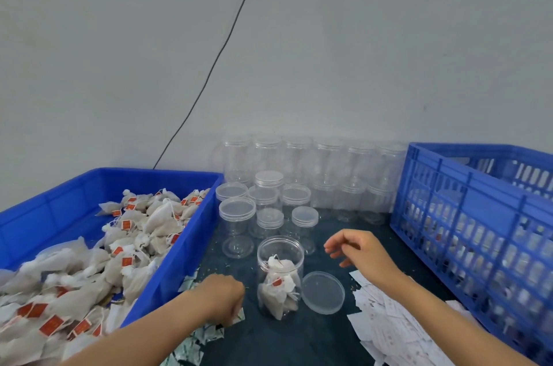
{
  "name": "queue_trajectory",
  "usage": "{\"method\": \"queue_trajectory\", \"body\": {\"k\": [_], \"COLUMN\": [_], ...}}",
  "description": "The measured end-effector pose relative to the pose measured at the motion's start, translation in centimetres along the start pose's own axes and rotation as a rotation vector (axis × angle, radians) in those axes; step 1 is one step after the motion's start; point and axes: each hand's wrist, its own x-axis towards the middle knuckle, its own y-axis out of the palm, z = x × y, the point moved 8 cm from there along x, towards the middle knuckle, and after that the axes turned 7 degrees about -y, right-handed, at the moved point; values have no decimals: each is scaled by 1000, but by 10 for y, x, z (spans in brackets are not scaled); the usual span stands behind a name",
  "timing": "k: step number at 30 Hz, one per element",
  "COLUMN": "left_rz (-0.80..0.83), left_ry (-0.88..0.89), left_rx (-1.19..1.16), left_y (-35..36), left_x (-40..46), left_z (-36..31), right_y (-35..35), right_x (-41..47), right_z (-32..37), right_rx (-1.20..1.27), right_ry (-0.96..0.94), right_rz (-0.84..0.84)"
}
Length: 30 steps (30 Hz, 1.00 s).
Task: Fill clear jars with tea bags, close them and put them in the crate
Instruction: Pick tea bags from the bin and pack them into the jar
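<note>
An open clear jar (279,275) stands in the middle of the dark table, partly filled with tea bags. Its clear lid (323,292) lies flat just to its right. My left hand (223,298) is left of the jar, fingers curled down onto small green-white packets (206,335); what it holds is hidden. My right hand (357,249) hovers to the right of the jar's mouth, fingers loosely spread, holding nothing. A blue tray (185,246) heaped with tea bags (98,270) sits at the left. The blue slatted crate (466,216) stands at the right.
Several empty lidded clear jars (299,183) are stacked against the back wall behind the open jar. White paper slips (389,326) lie strewn near the crate. A black cable (221,48) runs down the wall.
</note>
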Motion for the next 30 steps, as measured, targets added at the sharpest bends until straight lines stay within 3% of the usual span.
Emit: {"method": "queue_trajectory", "body": {"k": [3, 8, 10, 12, 15, 18, 22, 25, 30], "left_rz": [20, 28, 14, -72, -328, -466, -519, -528, -517], "left_ry": [-13, 22, 23, -15, -116, -181, -146, -98, -37], "left_rx": [-38, -83, -100, -206, -465, -656, -704, -711, -614], "left_y": [1, -1, -6, -24, -56, -66, -83, -103, -121], "left_x": [0, 2, 3, 1, -8, -17, -20, -18, -4], "left_z": [1, 3, 6, 18, 51, 70, 63, 49, 18], "right_y": [18, 76, 95, 110, 123, 127, 127, 110, 67], "right_x": [-1, 6, 8, 7, 3, 7, 9, 11, 14], "right_z": [27, 62, 61, 55, 54, 55, 54, 59, 67], "right_rx": [-103, -428, -561, -711, -873, -882, -792, -564, -358], "right_ry": [-160, -380, -386, -359, -374, -321, -263, -271, -293], "right_rz": [4, 284, 387, 473, 513, 562, 608, 455, -61]}}
